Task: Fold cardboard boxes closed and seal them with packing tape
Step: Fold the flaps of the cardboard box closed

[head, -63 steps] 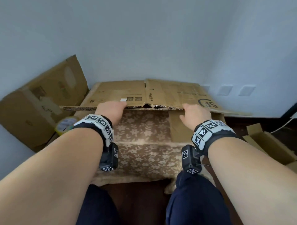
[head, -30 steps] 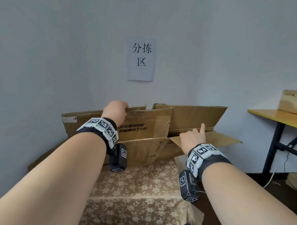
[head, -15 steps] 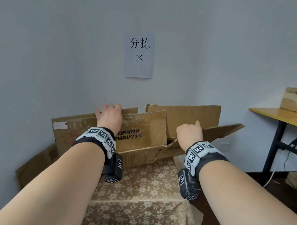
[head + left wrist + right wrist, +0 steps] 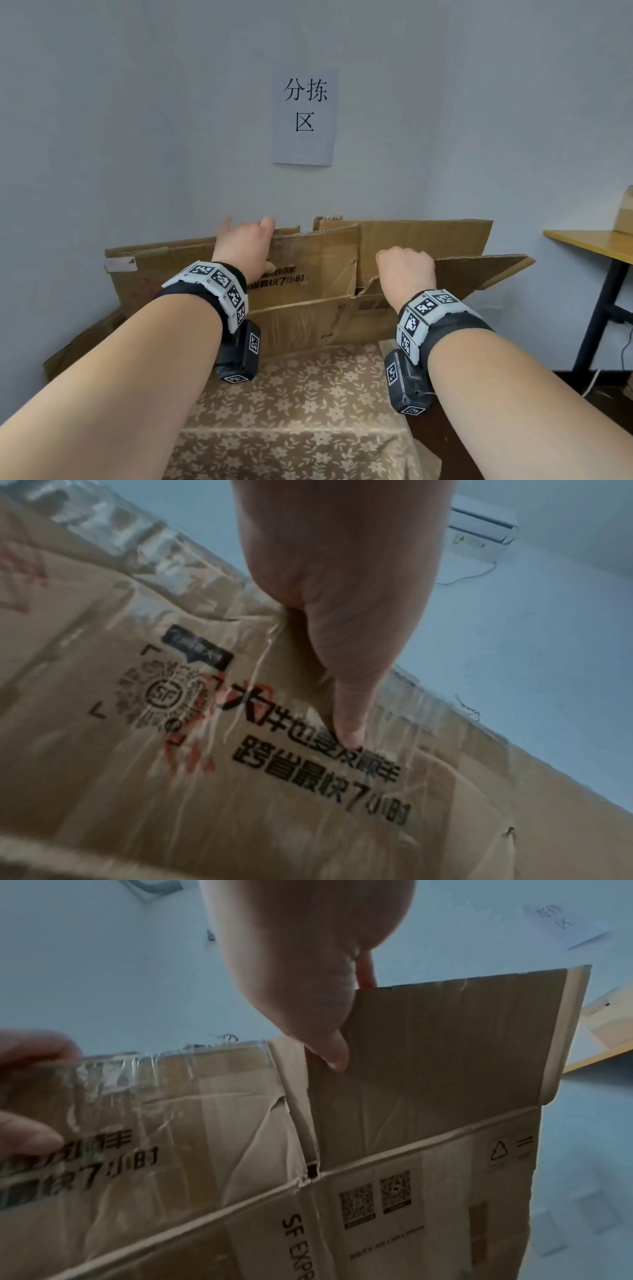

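A flattened brown cardboard box (image 4: 308,318) stands upright at the far edge of the flower-patterned tabletop (image 4: 301,411). My left hand (image 4: 245,243) grips the top edge of its left flap (image 4: 308,791): the thumb (image 4: 346,723) presses the printed front and the fingers reach over the edge behind. My right hand (image 4: 406,274) pinches the near edge of the right flap (image 4: 445,1056), which sticks out towards me; its thumb (image 4: 329,1047) lies on the flap's face. Old clear tape (image 4: 113,1074) clings to the left flap. No tape roll is in view.
A paper sign (image 4: 305,116) hangs on the wall behind the box. A yellow table (image 4: 592,243) with dark legs stands at the right. More cardboard (image 4: 82,342) leans low at the left, against the wall.
The box has come up from lying flat to standing against the wall. My left hand has slid up over the flap's top edge, and my right hand has closed on the right flap.
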